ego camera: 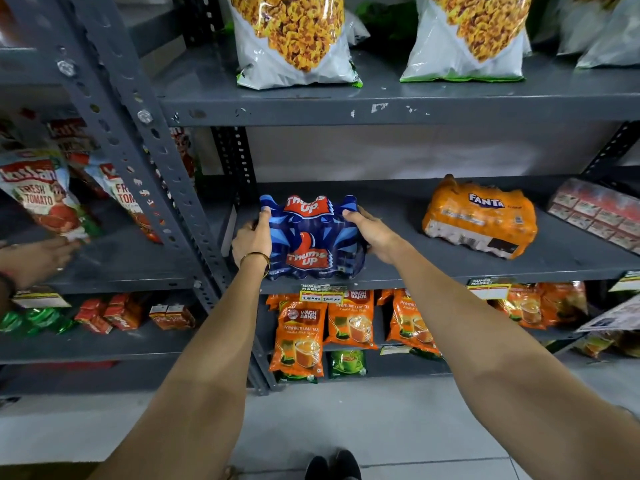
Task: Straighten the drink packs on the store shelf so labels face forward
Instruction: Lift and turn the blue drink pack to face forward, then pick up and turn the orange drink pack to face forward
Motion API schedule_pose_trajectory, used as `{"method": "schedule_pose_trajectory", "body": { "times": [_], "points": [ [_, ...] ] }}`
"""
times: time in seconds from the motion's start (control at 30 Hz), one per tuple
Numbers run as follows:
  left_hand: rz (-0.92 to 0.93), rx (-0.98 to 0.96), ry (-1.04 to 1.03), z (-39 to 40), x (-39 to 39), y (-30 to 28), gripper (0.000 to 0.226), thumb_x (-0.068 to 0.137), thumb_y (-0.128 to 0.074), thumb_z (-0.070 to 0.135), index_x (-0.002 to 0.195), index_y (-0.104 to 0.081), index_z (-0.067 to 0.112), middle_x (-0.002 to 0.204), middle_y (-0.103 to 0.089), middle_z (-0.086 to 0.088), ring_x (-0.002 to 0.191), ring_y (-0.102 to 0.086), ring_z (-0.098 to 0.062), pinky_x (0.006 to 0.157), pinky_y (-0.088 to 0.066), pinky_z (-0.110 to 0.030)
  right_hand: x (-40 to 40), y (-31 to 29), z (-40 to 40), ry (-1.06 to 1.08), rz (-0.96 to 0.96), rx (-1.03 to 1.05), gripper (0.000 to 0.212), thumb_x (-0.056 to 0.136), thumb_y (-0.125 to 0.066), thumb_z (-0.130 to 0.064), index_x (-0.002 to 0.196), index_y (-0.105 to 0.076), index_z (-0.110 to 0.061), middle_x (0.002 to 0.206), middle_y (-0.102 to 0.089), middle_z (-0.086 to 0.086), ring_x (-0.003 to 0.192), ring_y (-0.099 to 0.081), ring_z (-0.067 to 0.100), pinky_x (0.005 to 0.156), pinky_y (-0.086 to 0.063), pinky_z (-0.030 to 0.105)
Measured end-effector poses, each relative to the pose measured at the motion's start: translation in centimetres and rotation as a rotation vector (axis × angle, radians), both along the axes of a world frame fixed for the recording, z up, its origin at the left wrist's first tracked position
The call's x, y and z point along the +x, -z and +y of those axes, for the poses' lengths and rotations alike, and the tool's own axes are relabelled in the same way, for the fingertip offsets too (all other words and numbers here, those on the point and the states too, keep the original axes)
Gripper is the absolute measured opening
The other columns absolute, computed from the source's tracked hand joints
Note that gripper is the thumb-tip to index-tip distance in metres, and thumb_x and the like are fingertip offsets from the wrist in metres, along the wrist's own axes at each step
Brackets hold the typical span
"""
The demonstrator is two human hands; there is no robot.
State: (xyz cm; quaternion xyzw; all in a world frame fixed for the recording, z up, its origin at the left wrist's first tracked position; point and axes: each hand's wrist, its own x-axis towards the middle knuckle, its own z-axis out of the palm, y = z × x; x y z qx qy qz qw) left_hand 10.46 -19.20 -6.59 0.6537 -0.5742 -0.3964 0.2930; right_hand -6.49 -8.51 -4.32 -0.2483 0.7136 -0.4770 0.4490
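Observation:
A blue Thums Up drink pack [311, 237] sits at the left end of the grey middle shelf [398, 268], near its front edge, with its red logo facing me. My left hand [251, 240] grips its left side and my right hand [372, 232] grips its right side. An orange Fanta drink pack [479, 216] lies further right on the same shelf, turned at an angle with its label tilted up and to the left. Neither hand touches it.
A red carton pack [599, 214] lies at the shelf's right end. Snack bags [291, 39] stand on the shelf above, tea pouches [301, 334] below. A slotted steel post [145, 140] stands to the left. Another person's hand [34, 259] reaches among ketchup pouches [41, 199] on the neighbouring rack.

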Motion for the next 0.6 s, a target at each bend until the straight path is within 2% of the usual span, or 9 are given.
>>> {"method": "schedule_pose_trajectory", "body": {
  "times": [0.2,0.27,0.33,0.37,0.47,0.6],
  "points": [
    [-0.029,0.000,-0.060,0.3,0.0,-0.6,0.059,0.088,-0.040,0.059,0.122,-0.060,0.016,0.126,-0.062,-0.016,0.114,-0.057,-0.033,0.077,-0.035,-0.030,0.4,0.1,0.0,0.014,-0.025,-0.001,0.048,0.094,-0.048,-0.047,0.138,-0.041,-0.027,0.131,-0.060,0.007,0.099,-0.059,0.020,0.076,-0.048,0.030],
    [-0.074,-0.055,-0.095,0.6,-0.4,-1.2,0.055,0.089,-0.043,0.054,0.121,-0.060,0.012,0.123,-0.062,-0.018,0.111,-0.059,-0.035,0.080,-0.043,-0.034,0.3,0.1,0.1,0.017,-0.025,0.012,0.064,0.090,-0.048,-0.057,0.143,-0.034,-0.023,0.135,-0.055,0.004,0.111,-0.057,0.022,0.087,-0.044,0.034],
    [-0.144,-0.211,-0.065,0.7,-1.4,-2.3,0.049,0.091,-0.046,0.044,0.125,-0.056,0.010,0.129,-0.057,-0.019,0.114,-0.057,-0.037,0.086,-0.046,-0.039,-0.6,-0.2,0.4,0.065,0.006,0.019,0.084,0.084,-0.045,-0.068,0.150,-0.023,-0.022,0.153,-0.037,0.005,0.136,-0.041,0.025,0.106,-0.035,0.041],
    [-0.167,-0.303,-0.026,0.6,-2.3,-2.8,0.049,0.091,-0.047,0.041,0.129,-0.053,0.010,0.134,-0.052,-0.018,0.117,-0.055,-0.037,0.088,-0.046,-0.041,-1.4,-0.4,0.8,0.135,0.029,0.002,0.086,0.085,-0.043,-0.068,0.152,-0.019,-0.021,0.158,-0.028,0.005,0.143,-0.032,0.026,0.112,-0.028,0.043],
    [-0.167,-0.478,0.109,0.8,-6.2,-4.2,0.050,0.091,-0.046,0.038,0.132,-0.050,0.010,0.144,-0.042,-0.014,0.125,-0.047,-0.035,0.096,-0.044,-0.043,-4.7,-1.1,2.6,0.382,0.124,-0.063,0.074,0.094,-0.038,-0.056,0.152,-0.020,-0.015,0.159,-0.024,0.007,0.146,-0.024,0.029,0.117,-0.021,0.041],
    [-0.072,-0.477,0.318,3.8,-14.4,-5.1,0.047,0.093,-0.044,0.033,0.134,-0.049,0.012,0.145,-0.044,-0.012,0.130,-0.045,-0.031,0.101,-0.040,-0.039,-10.5,-1.5,6.1,0.626,0.248,-0.020,0.063,0.100,-0.030,-0.046,0.151,-0.023,-0.009,0.156,-0.030,0.014,0.142,-0.029,0.035,0.116,-0.020,0.041]
  ]
}}
